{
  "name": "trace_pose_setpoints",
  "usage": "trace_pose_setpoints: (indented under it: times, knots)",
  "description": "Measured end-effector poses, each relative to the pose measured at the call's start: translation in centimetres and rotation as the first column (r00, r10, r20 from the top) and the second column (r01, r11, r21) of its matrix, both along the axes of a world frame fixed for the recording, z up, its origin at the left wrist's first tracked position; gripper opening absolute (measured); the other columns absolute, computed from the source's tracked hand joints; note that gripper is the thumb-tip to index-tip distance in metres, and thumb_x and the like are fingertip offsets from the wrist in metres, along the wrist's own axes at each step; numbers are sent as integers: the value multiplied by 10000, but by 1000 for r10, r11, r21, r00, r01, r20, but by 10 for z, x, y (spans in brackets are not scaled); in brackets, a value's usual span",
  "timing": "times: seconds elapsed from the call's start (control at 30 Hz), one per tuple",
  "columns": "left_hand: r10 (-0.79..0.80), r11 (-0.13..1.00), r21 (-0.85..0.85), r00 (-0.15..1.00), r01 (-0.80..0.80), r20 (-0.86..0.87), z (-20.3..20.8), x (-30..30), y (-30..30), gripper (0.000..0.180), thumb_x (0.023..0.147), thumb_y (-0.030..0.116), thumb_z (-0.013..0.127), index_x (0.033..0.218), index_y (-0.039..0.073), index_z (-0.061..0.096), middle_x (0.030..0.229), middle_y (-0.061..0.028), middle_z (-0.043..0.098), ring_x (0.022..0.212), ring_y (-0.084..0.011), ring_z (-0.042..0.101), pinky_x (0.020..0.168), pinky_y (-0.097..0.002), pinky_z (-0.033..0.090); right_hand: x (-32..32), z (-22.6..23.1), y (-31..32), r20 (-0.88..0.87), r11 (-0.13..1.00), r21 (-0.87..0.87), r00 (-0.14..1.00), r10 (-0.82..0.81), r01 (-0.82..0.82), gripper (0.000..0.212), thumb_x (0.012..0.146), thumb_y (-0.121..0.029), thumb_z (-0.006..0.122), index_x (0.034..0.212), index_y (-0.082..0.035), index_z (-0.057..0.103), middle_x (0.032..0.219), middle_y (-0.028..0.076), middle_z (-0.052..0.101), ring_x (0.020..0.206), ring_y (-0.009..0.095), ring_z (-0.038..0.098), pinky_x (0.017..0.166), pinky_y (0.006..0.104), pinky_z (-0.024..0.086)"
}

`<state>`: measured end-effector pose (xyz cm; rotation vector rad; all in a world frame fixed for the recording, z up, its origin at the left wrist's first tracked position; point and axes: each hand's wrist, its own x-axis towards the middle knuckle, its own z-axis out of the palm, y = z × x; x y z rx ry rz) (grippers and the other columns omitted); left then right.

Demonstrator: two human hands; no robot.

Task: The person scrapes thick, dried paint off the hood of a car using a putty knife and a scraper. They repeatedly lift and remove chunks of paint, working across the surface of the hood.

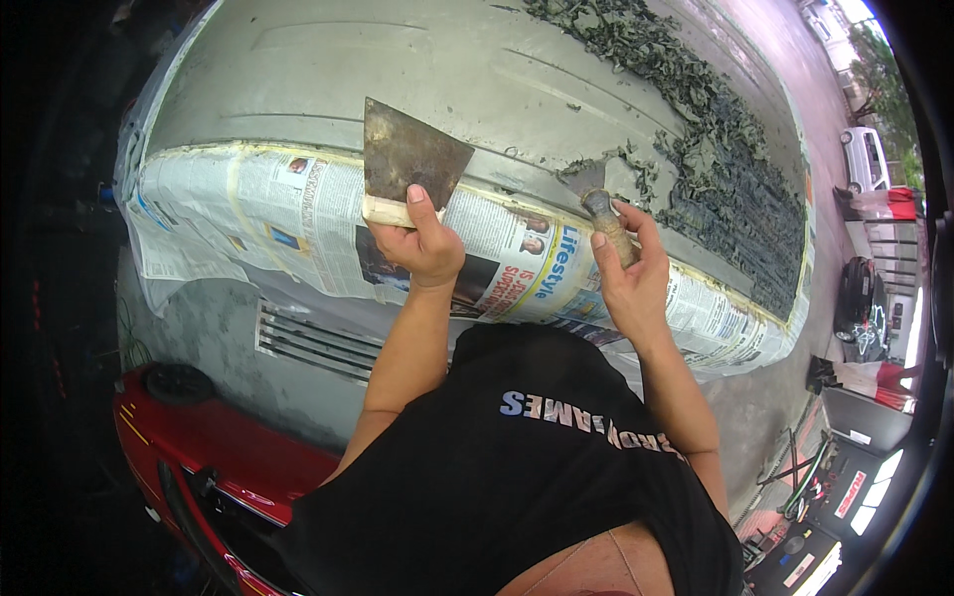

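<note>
My left hand (425,241) grips a wide flat metal scraper blade (409,154) by its pale lower edge, holding it up over a grey sanded car panel (397,70). My right hand (628,268) is closed on the worn wooden handle of a second scraper (604,211), whose blade tip rests on the panel beside a patch of dark green peeled flakes (715,149). Newspaper (248,214) is taped along the panel's lower edge with yellowish masking tape, just under both hands.
Red car bodywork (214,447) shows at lower left under a grey grille (313,343). The flaked dark layer runs along the panel's right side. A white vehicle (865,159), a dark car (857,293) and workshop clutter lie at the far right.
</note>
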<state>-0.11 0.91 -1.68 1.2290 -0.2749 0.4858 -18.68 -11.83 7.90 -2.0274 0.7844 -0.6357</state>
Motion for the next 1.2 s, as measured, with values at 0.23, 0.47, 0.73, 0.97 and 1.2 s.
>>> trace_pose_setpoints:
  times: [0.23,0.47,0.73,0.97,1.2]
  knots:
    - [2,1000,-7,999,-3,-38,3,-2,0,431,971,41,601,1361,-107,493,1293,-201,616,1109,-256,652,949,-345,544,18,0,15,-93,899,-410,987,129,-156,492,844,-6,739,1324,-39,637,1166,174,597,838,339,697,716,421,582]
    - [11,1000,-6,999,-11,-39,3,-1,-1,440,975,38,593,1375,-107,479,1296,-204,613,1112,-258,651,956,-347,543,39,-16,30,-318,794,-504,927,197,-341,518,831,0,725,1335,-68,626,1171,147,563,723,323,705,559,445,577]
    - [14,999,-29,1000,-13,21,2,1,-1,367,983,47,596,1309,-100,510,1238,-190,627,1059,-241,647,912,-338,540,6,-5,25,-399,768,-563,914,70,-305,556,822,30,726,1354,-73,599,1183,135,565,716,329,697,557,434,577]
    - [19,999,-28,1000,-19,-4,2,2,-3,370,979,52,605,1300,-106,514,1238,-194,629,1060,-241,648,910,-336,538,29,-12,34,-318,787,-513,928,196,-342,546,832,10,731,1354,-76,597,1192,144,559,693,341,691,557,445,577]
    - [1,999,-43,1000,-2,-12,0,1,-1,423,973,42,608,1349,-113,494,1279,-203,620,1107,-246,648,958,-339,534,13,-7,28,-458,756,-566,888,44,-329,513,855,13,700,1351,-69,597,1207,165,559,727,368,697,580,475,587]
